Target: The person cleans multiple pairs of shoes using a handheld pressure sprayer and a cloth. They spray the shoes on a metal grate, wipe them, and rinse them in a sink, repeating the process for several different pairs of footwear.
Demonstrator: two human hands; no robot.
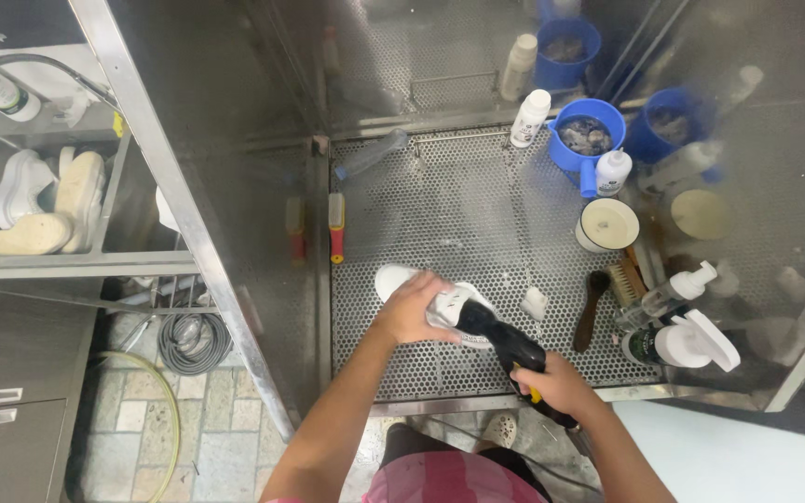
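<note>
Shoe: white shoe [440, 305] lies on the perforated metal tray [477, 214], just ahead of the person, long axis running left to right.
Left hand: left hand [412, 307] presses down on the shoe, fingers curled over its top.
Right hand: right hand [556, 384] is closed around a black handheld tool [505, 343], whose nose points up-left and meets the shoe's right end.
Nearer hand: the left, already on the shoe.

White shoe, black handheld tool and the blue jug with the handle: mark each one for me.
white shoe [395, 278], head view, on its bare toe end.
black handheld tool [507, 345], head view, on its body.
blue jug [566, 155], head view, on its outer wall.
</note>
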